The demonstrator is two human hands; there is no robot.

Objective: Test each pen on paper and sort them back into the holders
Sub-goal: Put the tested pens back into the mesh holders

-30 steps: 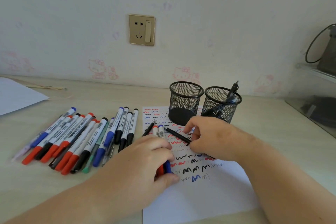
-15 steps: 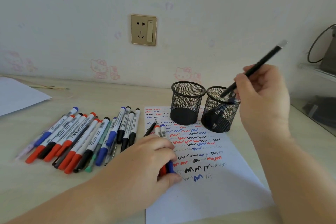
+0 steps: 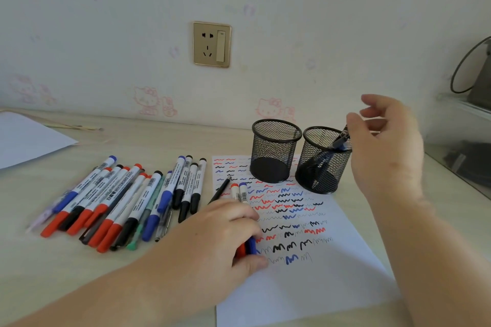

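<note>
- The right hand hovers beside the rim of the right holder, its grip released: fingers loosely spread, nothing held between them.
- Just under its fingertips a dark pen leans in that holder, its top resting against the rim; other pens lie lower inside, hard to count through the mesh.
- The left hand presses down on the paper, its grip clenched around a red marker and a blue marker, whose capped ends stick out past the knuckles; a thin black pen pokes out beside them, and whether the fingers hold it too I cannot tell.
- The left holder stands empty just beside the right one, both on the top edge of the sheet.
- Left of the sheet, a row of untested markers lies on the surface, close-packed and overlapping.
- Risks, as I judge them: the light mesh holder could tip if the right hand brushes its rim, since the leaning pen loads one side.
- The holders sit on the paper, so tugging the sheet may drag or topple them.
- Holding several markers at once invites dropping one or losing track of which has been tested.
- The round markers on the surface could roll if the pile is nudged.
</note>
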